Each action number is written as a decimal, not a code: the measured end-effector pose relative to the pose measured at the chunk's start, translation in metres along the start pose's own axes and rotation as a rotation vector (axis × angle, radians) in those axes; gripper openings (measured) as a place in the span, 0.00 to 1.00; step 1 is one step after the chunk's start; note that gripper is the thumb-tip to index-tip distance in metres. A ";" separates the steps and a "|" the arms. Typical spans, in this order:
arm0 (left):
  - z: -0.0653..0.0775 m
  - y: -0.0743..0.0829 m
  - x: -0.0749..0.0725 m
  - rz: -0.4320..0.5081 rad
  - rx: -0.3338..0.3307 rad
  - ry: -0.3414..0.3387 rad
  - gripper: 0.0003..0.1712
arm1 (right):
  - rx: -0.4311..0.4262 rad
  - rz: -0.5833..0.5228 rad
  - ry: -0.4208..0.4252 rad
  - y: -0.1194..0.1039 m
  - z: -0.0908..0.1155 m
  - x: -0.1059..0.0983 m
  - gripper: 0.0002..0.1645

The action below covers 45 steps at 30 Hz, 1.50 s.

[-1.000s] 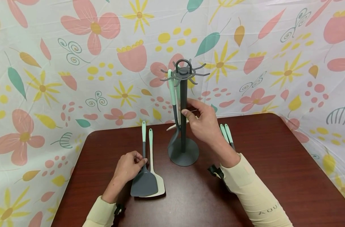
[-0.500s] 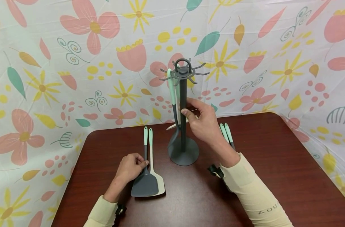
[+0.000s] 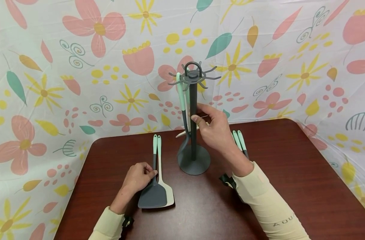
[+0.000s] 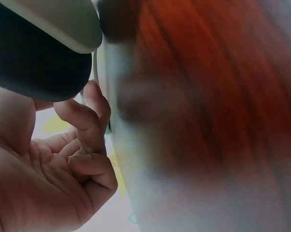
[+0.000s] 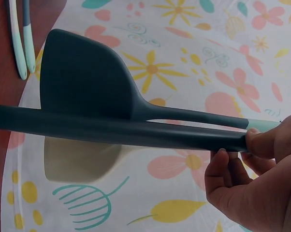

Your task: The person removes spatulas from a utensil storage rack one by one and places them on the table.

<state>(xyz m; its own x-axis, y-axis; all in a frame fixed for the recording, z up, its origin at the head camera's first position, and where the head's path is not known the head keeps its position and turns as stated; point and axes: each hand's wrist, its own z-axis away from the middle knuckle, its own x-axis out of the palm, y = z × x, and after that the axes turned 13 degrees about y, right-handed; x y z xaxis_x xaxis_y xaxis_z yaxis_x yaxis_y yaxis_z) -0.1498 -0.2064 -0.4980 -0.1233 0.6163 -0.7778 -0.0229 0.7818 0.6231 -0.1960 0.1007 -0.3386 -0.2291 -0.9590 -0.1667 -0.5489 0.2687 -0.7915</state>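
My left hand (image 3: 138, 176) pinches the neck of a grey spatula (image 3: 153, 196) with a mint handle, low over the table. Its blade partly covers a cream spatula (image 3: 170, 192) lying beside it. In the left wrist view, the grey blade (image 4: 39, 63) overlaps the cream blade (image 4: 70, 21) above my curled fingers. My right hand (image 3: 213, 128) grips the post of a dark grey utensil stand (image 3: 193, 143). A grey turner (image 3: 181, 95) and a cream utensil hang at its left and back; the right wrist view shows the grey blade (image 5: 82, 72) and the cream head (image 5: 78, 164).
The stand's hook ring (image 3: 194, 77) spreads several arms at the top. Two more mint-handled utensils (image 3: 242, 141) lie to the right, partly behind the right forearm. A flowered cloth (image 3: 110, 76) hangs behind the brown table (image 3: 278, 166).
My left hand has moved slightly right, and the grey spatula's handle has swung right and dropped, close beside the cream handle. The right hand and the stand stay in place.
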 end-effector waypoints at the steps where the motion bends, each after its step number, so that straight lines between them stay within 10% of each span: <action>1: 0.000 0.000 0.000 0.000 -0.002 -0.002 0.10 | 0.000 -0.002 0.000 0.000 0.000 0.000 0.15; 45: 0.001 0.003 -0.011 -0.024 -0.034 -0.013 0.11 | 0.006 -0.004 0.001 0.000 0.000 0.000 0.15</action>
<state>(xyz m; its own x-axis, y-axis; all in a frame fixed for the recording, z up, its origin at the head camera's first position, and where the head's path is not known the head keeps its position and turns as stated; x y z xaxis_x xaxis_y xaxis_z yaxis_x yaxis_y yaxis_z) -0.1474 -0.2105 -0.4875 -0.1094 0.5989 -0.7933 -0.0597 0.7927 0.6067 -0.1958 0.1006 -0.3391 -0.2279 -0.9599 -0.1630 -0.5449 0.2645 -0.7957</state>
